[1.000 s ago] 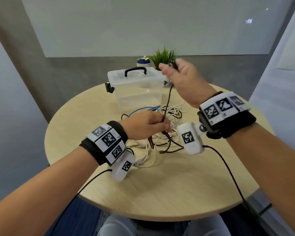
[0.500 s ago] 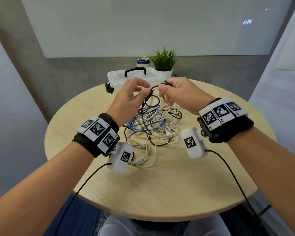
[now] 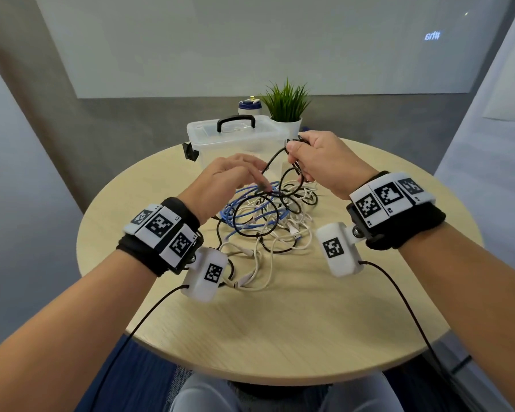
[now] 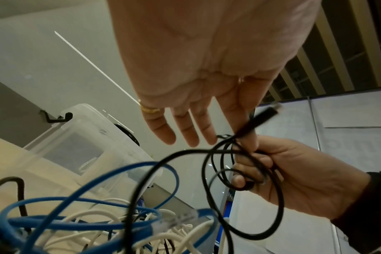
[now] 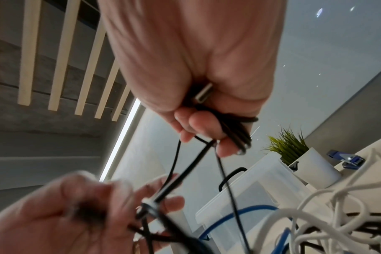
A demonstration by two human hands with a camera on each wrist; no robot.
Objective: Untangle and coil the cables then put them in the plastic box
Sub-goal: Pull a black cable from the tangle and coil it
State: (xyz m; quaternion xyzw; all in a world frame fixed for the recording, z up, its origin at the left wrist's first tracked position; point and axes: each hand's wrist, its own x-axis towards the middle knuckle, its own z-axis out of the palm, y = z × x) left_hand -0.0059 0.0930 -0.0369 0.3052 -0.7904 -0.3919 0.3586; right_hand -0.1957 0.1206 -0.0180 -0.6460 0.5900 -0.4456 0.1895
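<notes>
Round wooden table (image 3: pixel 280 322) | right hand (image 3: pixel 327 165) clamps black cable (image 3: pixel 292 185) | left hand (image 3: pixel 223 179) fingers apart

Both forearms raised; left hand (image 3: pixel 229 176) flat, fingers straight, palm down; right hand (image 3: pixel 324 162) fisted, fingers curled tight round black cable (image 4: pixel 220 171).

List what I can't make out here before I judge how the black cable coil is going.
- Left hand: blurred in the right wrist view, so its touch on the black cable is unclear.
- Far end of the black cable: lost in the tangle of blue cable and white cables, head view.
- Coil loop count: hidden inside the right hand grip.
- Plastic box: its front is partly hidden by both hands.
</notes>
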